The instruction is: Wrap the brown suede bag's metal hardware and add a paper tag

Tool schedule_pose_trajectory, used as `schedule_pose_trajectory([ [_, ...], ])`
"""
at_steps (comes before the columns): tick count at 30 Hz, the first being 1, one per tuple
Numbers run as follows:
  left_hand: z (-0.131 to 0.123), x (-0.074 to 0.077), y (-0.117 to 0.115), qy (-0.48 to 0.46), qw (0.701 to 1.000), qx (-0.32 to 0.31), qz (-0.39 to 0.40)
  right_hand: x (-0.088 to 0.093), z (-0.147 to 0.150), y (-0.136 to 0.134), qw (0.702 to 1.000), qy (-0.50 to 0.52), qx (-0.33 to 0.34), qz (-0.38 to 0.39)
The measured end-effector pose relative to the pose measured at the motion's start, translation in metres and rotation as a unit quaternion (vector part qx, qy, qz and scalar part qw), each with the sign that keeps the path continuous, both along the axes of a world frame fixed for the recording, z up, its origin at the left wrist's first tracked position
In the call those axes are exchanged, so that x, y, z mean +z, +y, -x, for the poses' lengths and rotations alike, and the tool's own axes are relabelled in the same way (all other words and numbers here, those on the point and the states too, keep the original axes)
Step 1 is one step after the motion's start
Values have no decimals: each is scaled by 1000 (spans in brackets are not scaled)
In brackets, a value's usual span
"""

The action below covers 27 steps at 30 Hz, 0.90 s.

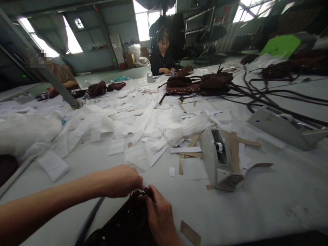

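A dark brown bag [128, 222] with brass-coloured eyelets lies at the table's near edge, its lower part cut off by the frame. My right hand [160, 212] grips the bag's upper corner, thumb on the near face and fingers behind. Close beside it, my left hand [125, 181] is closed at the top edge of the same corner; its fingertips are partly hidden, and what they pinch cannot be made out. A dark strap [91, 218] runs down to the left of the bag.
A grey tape dispenser [217, 160] stands to the right, with another dispenser [284, 123] behind it. White paper scraps [153, 126] and brown strips cover the middle. Brown bags [200, 83] with long straps lie farther back. Two people sit across the table, one [164, 58] facing me.
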State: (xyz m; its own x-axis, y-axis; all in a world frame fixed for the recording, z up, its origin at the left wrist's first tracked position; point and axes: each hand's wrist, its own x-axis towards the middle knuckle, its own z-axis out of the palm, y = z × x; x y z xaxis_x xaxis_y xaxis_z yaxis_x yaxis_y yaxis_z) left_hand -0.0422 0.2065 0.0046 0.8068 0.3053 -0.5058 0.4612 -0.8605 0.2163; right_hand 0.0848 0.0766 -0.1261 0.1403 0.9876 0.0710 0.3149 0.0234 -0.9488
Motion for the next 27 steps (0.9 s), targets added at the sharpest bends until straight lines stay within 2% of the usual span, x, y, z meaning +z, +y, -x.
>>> schedule_pose_trajectory([
  [3,-3,12,6,-28,999,9,23,8,-8,2,990,117,72,25],
  [7,-1,32,22,-84,982,56,157,26,-25,7,931,294,184,113],
  [10,8,37,31,-85,964,82,237,27,-32,10,901,357,207,137],
  [13,19,27,30,-66,961,101,247,19,-28,15,893,381,171,169],
  [17,22,3,11,-58,979,87,172,15,-12,24,922,300,146,194],
  [19,21,-6,2,-60,983,81,154,15,-7,26,925,296,148,187],
  [21,22,-11,-3,-66,981,79,165,16,-7,25,905,352,153,184],
  [24,29,-14,1,-73,975,88,190,14,-15,17,852,450,128,236],
  [27,36,-17,8,-64,970,115,202,13,-19,11,828,457,132,297],
])
